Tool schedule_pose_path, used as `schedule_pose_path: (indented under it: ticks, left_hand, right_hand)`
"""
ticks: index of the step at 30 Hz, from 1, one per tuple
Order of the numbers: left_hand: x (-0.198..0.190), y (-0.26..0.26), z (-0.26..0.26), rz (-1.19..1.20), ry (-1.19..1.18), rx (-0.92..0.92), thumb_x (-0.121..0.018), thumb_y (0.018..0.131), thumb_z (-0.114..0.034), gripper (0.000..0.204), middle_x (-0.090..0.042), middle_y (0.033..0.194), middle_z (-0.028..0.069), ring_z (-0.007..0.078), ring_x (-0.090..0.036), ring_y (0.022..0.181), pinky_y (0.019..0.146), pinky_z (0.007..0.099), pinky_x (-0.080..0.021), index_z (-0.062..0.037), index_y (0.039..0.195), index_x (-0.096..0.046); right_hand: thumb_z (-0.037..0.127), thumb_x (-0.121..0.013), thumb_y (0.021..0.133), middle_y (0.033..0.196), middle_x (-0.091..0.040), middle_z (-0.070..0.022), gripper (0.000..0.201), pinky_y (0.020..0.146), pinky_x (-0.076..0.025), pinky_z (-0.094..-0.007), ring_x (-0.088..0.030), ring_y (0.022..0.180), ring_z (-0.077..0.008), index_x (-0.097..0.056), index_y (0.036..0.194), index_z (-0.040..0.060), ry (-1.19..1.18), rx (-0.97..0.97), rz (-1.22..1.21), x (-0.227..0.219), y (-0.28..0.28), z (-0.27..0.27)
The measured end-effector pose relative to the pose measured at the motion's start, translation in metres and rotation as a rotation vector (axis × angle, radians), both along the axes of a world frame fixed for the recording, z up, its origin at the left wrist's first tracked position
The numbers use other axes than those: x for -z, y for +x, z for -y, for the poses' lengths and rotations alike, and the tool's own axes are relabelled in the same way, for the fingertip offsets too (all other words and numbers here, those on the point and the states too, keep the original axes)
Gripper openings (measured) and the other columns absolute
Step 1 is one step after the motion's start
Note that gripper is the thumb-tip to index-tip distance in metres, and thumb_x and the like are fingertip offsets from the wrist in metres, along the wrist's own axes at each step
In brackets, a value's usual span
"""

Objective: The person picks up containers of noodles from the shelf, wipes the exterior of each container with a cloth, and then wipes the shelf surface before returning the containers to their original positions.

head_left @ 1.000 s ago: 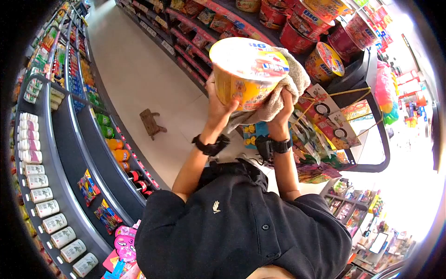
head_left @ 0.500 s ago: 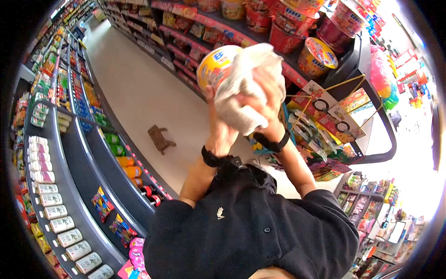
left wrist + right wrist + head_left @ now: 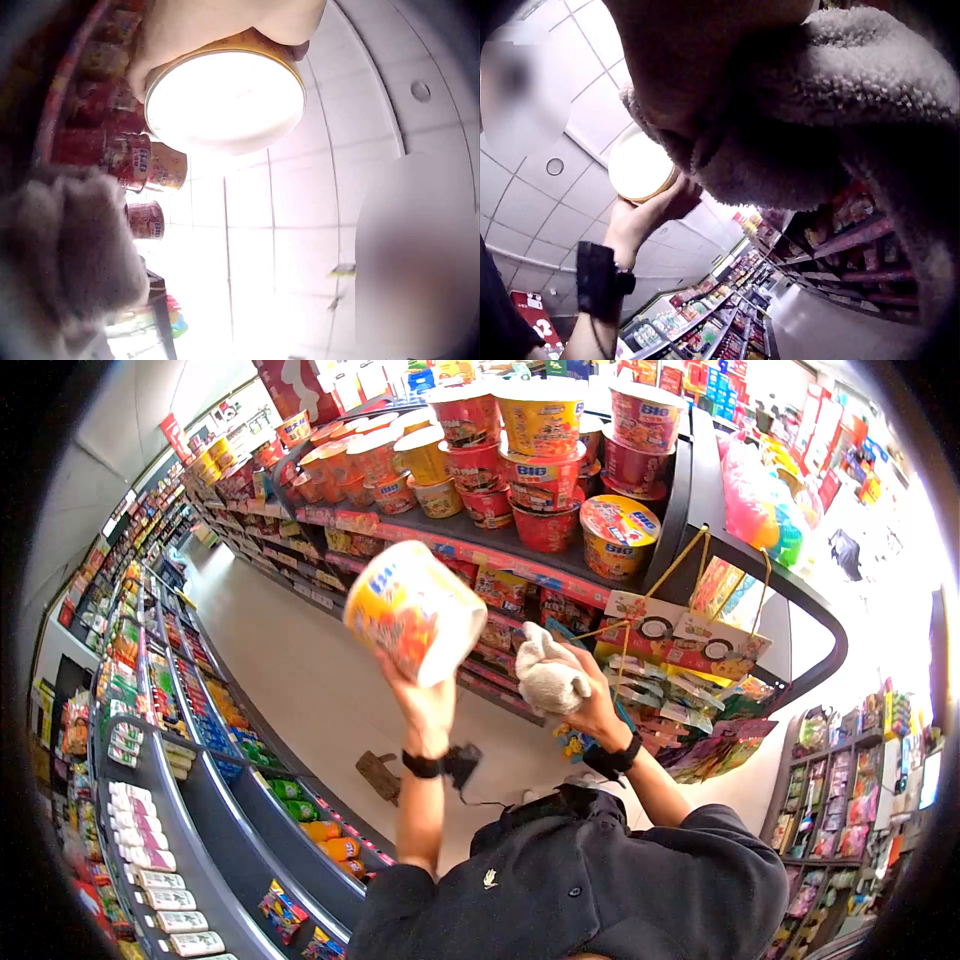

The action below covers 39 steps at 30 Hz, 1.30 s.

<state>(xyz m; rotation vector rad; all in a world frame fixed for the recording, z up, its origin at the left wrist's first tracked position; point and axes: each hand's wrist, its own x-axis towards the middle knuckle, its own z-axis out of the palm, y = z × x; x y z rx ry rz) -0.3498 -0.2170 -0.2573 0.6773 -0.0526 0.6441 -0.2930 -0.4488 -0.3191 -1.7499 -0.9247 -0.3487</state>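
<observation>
A yellow and white instant noodle tub (image 3: pixel 415 610), tilted, is held up in front of the shelf by my left hand (image 3: pixel 427 705). The fingers curl around its lower side. In the left wrist view the tub's pale, brightly lit round end (image 3: pixel 225 105) faces the camera. My right hand (image 3: pixel 597 705) grips a bunched grey-beige fluffy cloth (image 3: pixel 550 678) to the right of the tub, apart from it. Close up in the right wrist view, folds of the cloth (image 3: pixel 892 67) hide much of that hand.
Stacked noodle tubs (image 3: pixel 545 470) crowd the top of the shelf ahead. Toy packs (image 3: pixel 690 630) hang from its right end. A drinks shelf (image 3: pixel 200 800) runs along the left side of the aisle, where a small wooden stool (image 3: pixel 380 775) stands on the floor.
The cloth has come off the tub with the right hand, which moved right. The left hand carried the tub left and tilted it. The head view shifted up toward the shelf top.
</observation>
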Motion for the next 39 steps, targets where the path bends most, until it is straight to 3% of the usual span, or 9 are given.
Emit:
schedule_pose_path:
  ticks: [4, 5, 11, 19, 29, 35, 36, 37, 39]
  left_hand:
    - [-0.073, 0.078, -0.037, 0.206, 0.456, -0.063, -0.056, 0.09, -0.054, 0.079, -0.034, 0.148, 0.0075, 0.0246, -0.029, 0.138, 0.115, 0.0496, -0.022, -0.0161, 0.149, -0.019]
    - [-0.139, 0.114, -0.044, 0.192, 0.867, -0.221, -0.061, 0.091, -0.043, 0.074, -0.037, 0.144, 0.0073, 0.0214, -0.034, 0.135, 0.114, 0.0449, -0.026, -0.012, 0.146, -0.024]
    - [-0.26, 0.264, -0.044, 0.176, 0.865, -0.396, -0.084, 0.071, -0.034, 0.105, -0.044, 0.13, 0.014, 0.0241, -0.045, 0.122, 0.098, 0.0385, -0.047, -0.0005, 0.144, -0.015]
    - [-0.249, 0.393, -0.111, 0.05, 1.121, -0.555, -0.087, 0.066, -0.033, 0.116, -0.05, 0.121, 0.0216, 0.0254, -0.053, 0.113, 0.101, 0.0322, -0.041, 0.0108, 0.136, -0.007]
    - [-0.235, 0.362, -0.111, 0.058, 1.322, -0.26, -0.083, 0.074, -0.029, 0.092, -0.052, 0.118, 0.0178, 0.0198, -0.058, 0.105, 0.087, 0.0291, -0.051, 0.0067, 0.127, -0.016]
    - [-0.215, 0.368, -0.141, -0.029, 1.313, -0.557, -0.078, 0.079, -0.037, 0.096, -0.051, 0.119, 0.0191, 0.0232, -0.054, 0.11, 0.093, 0.0319, -0.046, 0.0093, 0.135, -0.015]
    - [-0.219, 0.309, -0.088, -0.198, 1.064, -0.385, -0.073, 0.084, -0.035, 0.08, -0.049, 0.121, 0.0205, 0.0249, -0.052, 0.11, 0.095, 0.0346, -0.043, 0.0072, 0.133, -0.025]
    - [-0.194, 0.322, -0.1, 0.144, 1.053, -0.611, -0.067, 0.09, -0.029, 0.06, -0.05, 0.118, 0.02, 0.0227, -0.052, 0.108, 0.092, 0.0343, -0.044, 0.0054, 0.127, -0.035]
    - [-0.16, 0.265, -0.054, 0.156, 1.05, -0.623, -0.058, 0.095, -0.018, 0.033, -0.055, 0.111, 0.0124, 0.0182, -0.053, 0.104, 0.088, 0.0316, -0.046, 0.0025, 0.117, -0.044]
  right_hand:
    - [0.015, -0.085, 0.06, 0.127, -0.054, -0.0138, 0.064, 0.096, -0.046, -0.0403, -0.054, 0.117, -0.0316, -0.063, 0.12, 0.0116, -0.041, 0.03, -0.026, 0.005, -0.004, 0.022]
    - [0.015, -0.085, 0.06, 0.127, -0.054, -0.0138, 0.064, 0.096, -0.046, -0.0403, -0.054, 0.117, -0.0316, -0.063, 0.12, 0.0116, -0.023, 0.038, -0.032, 0.004, -0.003, 0.028]
    - [0.015, -0.084, 0.059, 0.129, -0.053, -0.012, 0.069, 0.099, -0.045, -0.0369, -0.054, 0.117, -0.0289, -0.06, 0.124, 0.0093, 0.04, -0.017, -0.132, -0.003, -0.004, 0.047]
    - [0.015, -0.081, 0.062, 0.126, -0.056, -0.0134, 0.06, 0.094, -0.047, -0.0385, -0.057, 0.112, -0.0319, -0.062, 0.119, 0.0089, -0.005, 0.011, -0.147, -0.011, 0.001, 0.078]
    - [0.017, -0.081, 0.063, 0.127, -0.055, -0.0143, 0.064, 0.096, -0.046, -0.0391, -0.056, 0.113, -0.0328, -0.059, 0.122, 0.008, -0.018, -0.064, -0.24, -0.003, 0.017, 0.066]
    - [0.018, -0.082, 0.062, 0.127, -0.055, -0.0154, 0.067, 0.096, -0.046, -0.039, -0.056, 0.113, -0.0332, -0.057, 0.123, 0.0048, -0.008, -0.115, -0.197, 0.0, 0.018, 0.049]
    - [0.017, -0.081, 0.062, 0.126, -0.055, -0.0152, 0.067, 0.096, -0.046, -0.0386, -0.056, 0.113, -0.0331, -0.057, 0.123, 0.0046, 0.013, -0.124, -0.228, 0.002, 0.017, 0.049]
    - [0.017, -0.081, 0.062, 0.126, -0.055, -0.0151, 0.067, 0.096, -0.046, -0.0382, -0.057, 0.113, -0.033, -0.057, 0.124, 0.0044, 0.031, -0.137, -0.264, 0.004, 0.013, 0.049]
    - [0.013, -0.081, 0.062, 0.127, -0.056, -0.0149, 0.068, 0.096, -0.046, -0.0359, -0.058, 0.113, -0.0286, -0.056, 0.124, 0.003, 0.077, -0.114, -0.343, -0.003, 0.005, 0.051]
